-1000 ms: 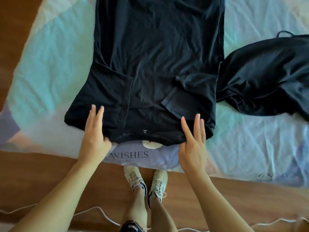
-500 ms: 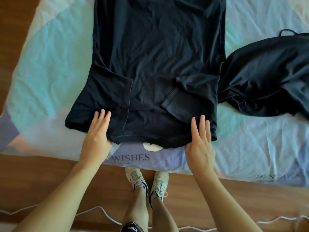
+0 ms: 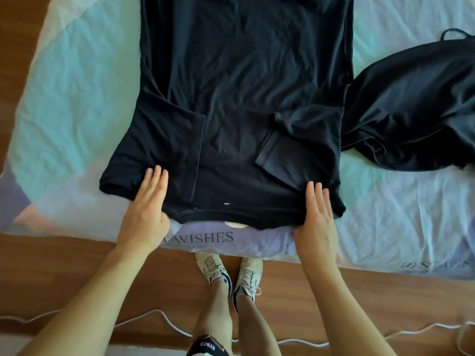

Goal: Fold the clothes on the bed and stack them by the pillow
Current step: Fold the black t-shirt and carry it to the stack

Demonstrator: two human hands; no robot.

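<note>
A black T-shirt [image 3: 244, 86] lies flat on the bed with both sleeves folded in over its body, collar end toward me. My left hand [image 3: 146, 214] lies with straight fingers on the near left shoulder of the shirt, its thumb at the fabric's edge. My right hand [image 3: 317, 222] lies the same way on the near right shoulder. A second black garment [image 3: 416, 106] lies crumpled to the right, just touching the shirt's right side.
The bed has a pale blue and white cover [image 3: 72, 98] printed with "WISHES" at its near edge. My feet in white sneakers [image 3: 228, 273] stand on the wooden floor [image 3: 51, 273]. A white cable [image 3: 144, 319] snakes across the floor.
Both hands have slid a little toward me along the shirt's near end, the left one also moving inward toward the folded sleeve. The shirt stays flat.
</note>
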